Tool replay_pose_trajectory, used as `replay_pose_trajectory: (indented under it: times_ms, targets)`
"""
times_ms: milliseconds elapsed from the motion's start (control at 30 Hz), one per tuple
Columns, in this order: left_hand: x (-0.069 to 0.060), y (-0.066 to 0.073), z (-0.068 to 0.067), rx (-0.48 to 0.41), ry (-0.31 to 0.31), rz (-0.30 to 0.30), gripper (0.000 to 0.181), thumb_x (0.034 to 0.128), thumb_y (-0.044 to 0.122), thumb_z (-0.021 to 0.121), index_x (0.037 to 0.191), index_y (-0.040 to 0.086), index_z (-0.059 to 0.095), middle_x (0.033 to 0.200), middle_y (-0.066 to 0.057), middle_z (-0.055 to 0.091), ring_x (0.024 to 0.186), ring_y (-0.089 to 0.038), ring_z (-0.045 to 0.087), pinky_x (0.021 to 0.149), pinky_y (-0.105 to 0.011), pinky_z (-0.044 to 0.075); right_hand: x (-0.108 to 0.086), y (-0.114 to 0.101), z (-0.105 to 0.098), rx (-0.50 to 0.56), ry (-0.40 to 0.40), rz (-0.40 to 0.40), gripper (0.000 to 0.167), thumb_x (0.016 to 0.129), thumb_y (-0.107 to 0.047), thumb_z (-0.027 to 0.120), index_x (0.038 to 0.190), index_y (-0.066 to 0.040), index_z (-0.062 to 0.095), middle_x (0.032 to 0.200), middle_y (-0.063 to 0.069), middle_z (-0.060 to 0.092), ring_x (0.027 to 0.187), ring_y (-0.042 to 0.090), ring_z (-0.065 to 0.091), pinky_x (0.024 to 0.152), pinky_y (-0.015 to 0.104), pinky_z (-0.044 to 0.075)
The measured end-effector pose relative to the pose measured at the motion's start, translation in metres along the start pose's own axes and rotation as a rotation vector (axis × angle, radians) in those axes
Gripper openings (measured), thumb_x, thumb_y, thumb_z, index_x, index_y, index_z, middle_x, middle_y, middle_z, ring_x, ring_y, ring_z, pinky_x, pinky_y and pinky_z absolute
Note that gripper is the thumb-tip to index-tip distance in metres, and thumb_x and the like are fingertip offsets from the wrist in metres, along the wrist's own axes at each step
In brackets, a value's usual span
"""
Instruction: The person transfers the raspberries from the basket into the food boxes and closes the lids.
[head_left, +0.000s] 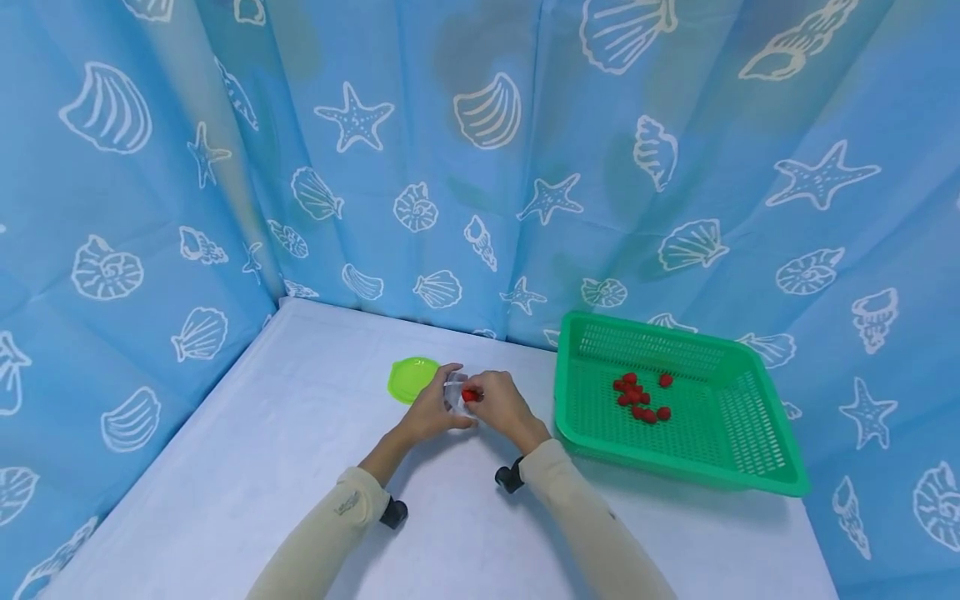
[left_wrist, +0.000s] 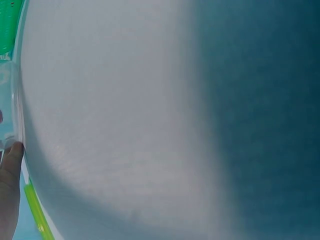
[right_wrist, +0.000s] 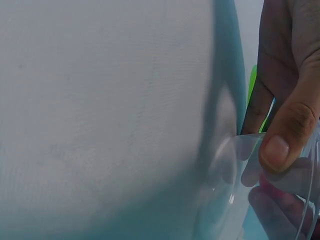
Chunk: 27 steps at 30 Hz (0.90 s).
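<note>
Near the table's middle, my left hand grips a small clear plastic container by its sides. My right hand pinches a red strawberry at the container's opening. In the right wrist view, a thumb lies against the clear container wall; a blurred pink-red patch and fingers show through the plastic. The left wrist view catches only a finger at the container's edge. Left of the hands lies a lime-green lid.
A green plastic basket stands on the right of the white-covered table, with several red strawberries inside. Blue shell-print curtains hang behind and beside the table. Each wrist carries a small black camera.
</note>
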<state>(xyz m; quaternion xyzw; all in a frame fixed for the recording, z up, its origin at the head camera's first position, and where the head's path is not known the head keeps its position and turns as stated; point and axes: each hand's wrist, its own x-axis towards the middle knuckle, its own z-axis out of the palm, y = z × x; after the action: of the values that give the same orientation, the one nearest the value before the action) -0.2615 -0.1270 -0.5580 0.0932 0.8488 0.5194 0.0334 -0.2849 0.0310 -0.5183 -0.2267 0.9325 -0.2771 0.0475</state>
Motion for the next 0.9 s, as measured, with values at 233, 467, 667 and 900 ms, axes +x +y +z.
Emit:
replay_pose_trajectory:
  times_ms: [233, 467, 667, 900]
  targets:
    - [0.001, 0.003, 0.000, -0.019, -0.006, 0.013, 0.096, 0.0710, 0.018, 0.089, 0.149, 0.015, 0.031, 0.145, -0.006, 0.044, 0.130, -0.024, 0.044, 0.097, -0.043, 0.048, 0.004, 0.000, -0.004, -0.010, -0.085, 0.014, 0.021, 0.082, -0.007, 0.078, 0.102, -0.010, 0.077, 0.087, -0.002, 0.070, 0.083, 0.013, 0.060, 0.077, 0.024, 0.055]
    - [0.002, 0.005, 0.004, -0.016, 0.001, -0.005, 0.097, 0.0698, 0.017, 0.089, 0.148, 0.016, 0.032, 0.143, -0.004, 0.047, 0.126, -0.024, 0.047, 0.095, -0.042, 0.050, -0.003, 0.000, -0.015, 0.013, -0.077, 0.010, 0.023, 0.085, -0.008, 0.075, 0.108, -0.007, 0.075, 0.096, 0.003, 0.071, 0.085, 0.014, 0.063, 0.074, 0.023, 0.056]
    - [-0.001, 0.006, 0.006, 0.016, 0.019, -0.054, 0.099, 0.0677, 0.020, 0.091, 0.147, 0.017, 0.033, 0.144, -0.006, 0.045, 0.129, -0.027, 0.045, 0.096, -0.044, 0.049, -0.023, -0.009, -0.055, 0.058, 0.079, -0.075, 0.025, 0.088, -0.008, 0.072, 0.112, -0.006, 0.073, 0.108, 0.008, 0.070, 0.093, 0.018, 0.068, 0.078, 0.029, 0.057]
    - [-0.001, 0.004, 0.005, 0.007, 0.023, -0.046, 0.101, 0.0665, 0.020, 0.092, 0.148, 0.018, 0.032, 0.139, -0.001, 0.051, 0.129, -0.026, 0.045, 0.097, -0.043, 0.048, -0.035, 0.008, -0.133, 0.042, 0.258, -0.160, 0.022, 0.087, -0.005, 0.072, 0.107, 0.001, 0.072, 0.103, 0.015, 0.070, 0.086, 0.024, 0.070, 0.076, 0.035, 0.058]
